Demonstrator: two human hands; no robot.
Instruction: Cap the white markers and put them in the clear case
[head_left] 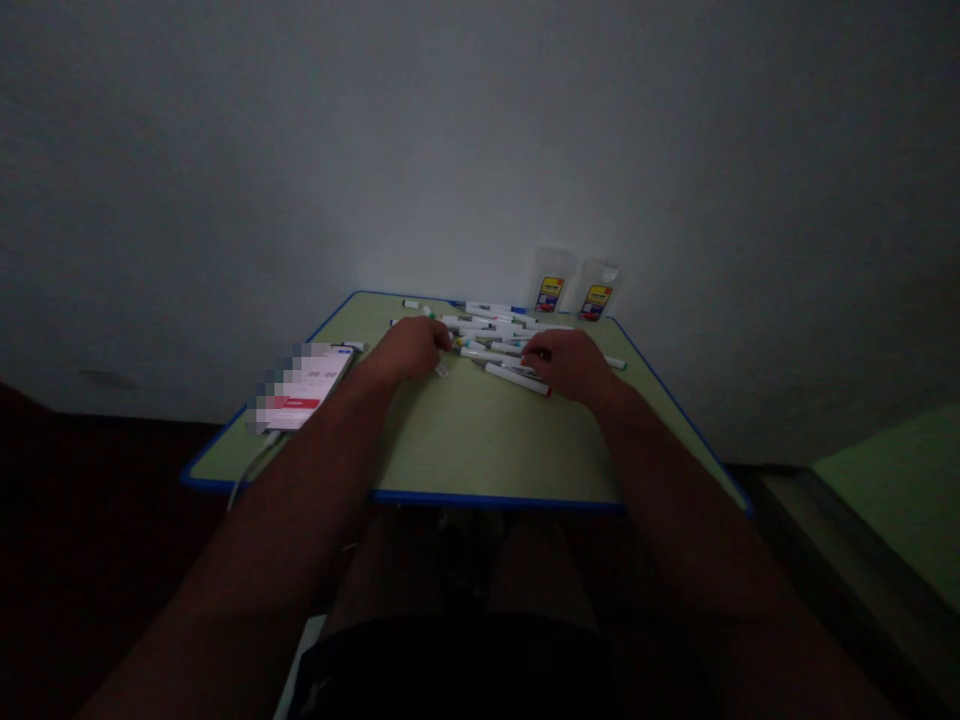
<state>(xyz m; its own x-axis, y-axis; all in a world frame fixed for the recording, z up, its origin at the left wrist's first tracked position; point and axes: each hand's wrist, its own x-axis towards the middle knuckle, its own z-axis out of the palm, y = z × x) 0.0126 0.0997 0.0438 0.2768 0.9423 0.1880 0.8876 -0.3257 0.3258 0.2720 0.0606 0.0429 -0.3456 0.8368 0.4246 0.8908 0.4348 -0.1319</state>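
Note:
Many white markers with coloured ends lie in a loose pile (487, 322) toward the back of the table. My left hand (411, 346) is at the pile's left side, fingers curled closed around a marker; its pale end (442, 370) shows below the fingers. At the right side of the pile, my right hand (571, 362) pinches a marker near its orange end, most of it hidden by the fingers. Just in front of the right fingertips lies a white marker with a red end (517, 379). Dim light blurs the fine detail at both hands.
Two clear plastic cases with yellow labels, a left one (552, 290) and a right one (598, 297), stand against the wall. A lit phone (315, 385) with a white cable (255, 465) lies at the table's left. The light-green table (487, 455) has a blue edge.

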